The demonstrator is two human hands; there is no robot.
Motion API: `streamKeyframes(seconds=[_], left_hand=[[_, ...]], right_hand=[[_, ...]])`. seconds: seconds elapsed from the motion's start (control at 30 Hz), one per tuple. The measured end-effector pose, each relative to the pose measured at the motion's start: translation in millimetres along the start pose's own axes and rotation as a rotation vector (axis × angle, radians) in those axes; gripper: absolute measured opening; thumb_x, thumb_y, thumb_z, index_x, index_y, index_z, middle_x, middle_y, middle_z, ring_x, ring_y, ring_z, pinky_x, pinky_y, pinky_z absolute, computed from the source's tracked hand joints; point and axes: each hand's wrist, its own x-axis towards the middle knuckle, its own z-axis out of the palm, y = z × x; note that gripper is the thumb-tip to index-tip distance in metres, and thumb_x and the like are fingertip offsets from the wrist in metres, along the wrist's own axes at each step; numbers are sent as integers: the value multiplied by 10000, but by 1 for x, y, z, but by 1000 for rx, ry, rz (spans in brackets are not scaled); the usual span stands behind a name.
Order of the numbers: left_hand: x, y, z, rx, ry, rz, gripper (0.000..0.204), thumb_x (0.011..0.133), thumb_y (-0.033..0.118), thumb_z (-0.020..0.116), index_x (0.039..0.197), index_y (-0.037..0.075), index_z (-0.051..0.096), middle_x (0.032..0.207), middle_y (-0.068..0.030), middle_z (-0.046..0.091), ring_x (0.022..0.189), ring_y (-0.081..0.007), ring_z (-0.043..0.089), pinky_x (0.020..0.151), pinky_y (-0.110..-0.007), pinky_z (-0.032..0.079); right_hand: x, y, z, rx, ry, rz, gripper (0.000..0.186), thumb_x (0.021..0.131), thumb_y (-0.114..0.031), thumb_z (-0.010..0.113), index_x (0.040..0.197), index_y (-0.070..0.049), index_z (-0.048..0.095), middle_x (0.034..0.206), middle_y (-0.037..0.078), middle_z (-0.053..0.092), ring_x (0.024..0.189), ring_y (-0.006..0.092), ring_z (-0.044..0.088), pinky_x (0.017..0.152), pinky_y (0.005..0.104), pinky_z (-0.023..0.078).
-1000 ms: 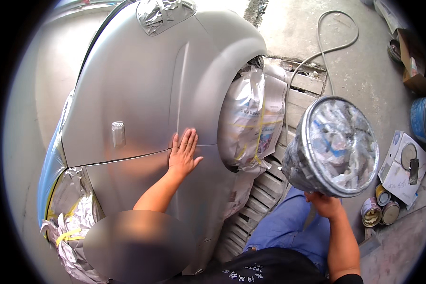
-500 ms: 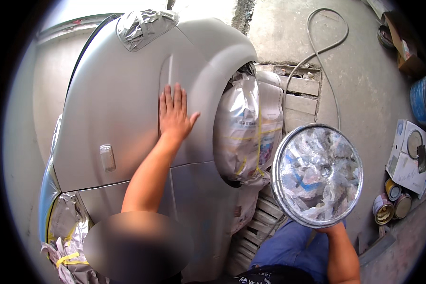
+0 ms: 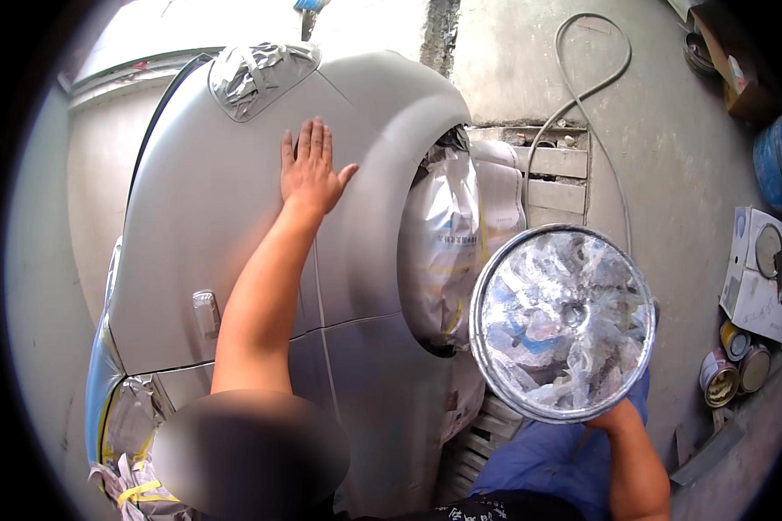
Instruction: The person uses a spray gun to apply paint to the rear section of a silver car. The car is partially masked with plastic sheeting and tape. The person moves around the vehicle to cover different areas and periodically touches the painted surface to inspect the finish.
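My left hand [image 3: 311, 178] lies flat on the matt grey car body [image 3: 191, 191], its fingers spread and pointing away from me. Just beyond the fingertips a patch of crumpled silver masking film [image 3: 264, 80] covers part of the body. To the right of the panel, the wheel [image 3: 443, 252] is wrapped in film and printed paper. My right hand [image 3: 615, 418] grips the lower edge of a round disc [image 3: 569, 321] with a metal rim, its face covered in crumpled, paint-stained plastic. The disc hides most of those fingers. A blurred patch covers part of the car at lower left.
A grey hose [image 3: 621, 74] loops across the concrete floor. Along the right stand a blue drum [image 3: 778, 165], a white carton [image 3: 760, 273] and several paint cans [image 3: 719, 382]. A slatted floor grate [image 3: 556, 191] runs beside the wheel. Masked glass [image 3: 135, 421] is at lower left.
My left hand has slid farther away along the panel, closer to the silver film, still flat. The disc in my right hand has shifted slightly left. The whole view has moved a little.
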Motion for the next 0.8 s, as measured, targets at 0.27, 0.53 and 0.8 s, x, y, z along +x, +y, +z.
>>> streamKeyframes(seconds=[0.27,0.53,0.8], left_hand=[[-143,13,14,-129,-115,139,868,884,623,389,1476,22,183,1558,-176,65,1447,-321,2,1161,-465,-3],[-314,37,9,-284,-349,137,921,821,595,535,1457,0,235,1544,-225,79,1441,-360,20,1155,-490,16],[-187,44,35,-293,-69,180,912,830,583,510,1459,-8,216,1548,-209,79,1444,-344,31,1155,-490,13]], right_hand=[[-8,-3,1,67,17,116,130,725,-9,617,853,-24,641,742,167,624,730,367,617,658,380,499],[-9,-10,2,215,-90,129,410,684,36,681,1080,-42,606,1020,161,639,922,362,624,790,366,503],[-18,-4,10,131,-95,18,484,691,42,667,1156,-47,570,1046,166,639,922,363,633,796,366,508]])
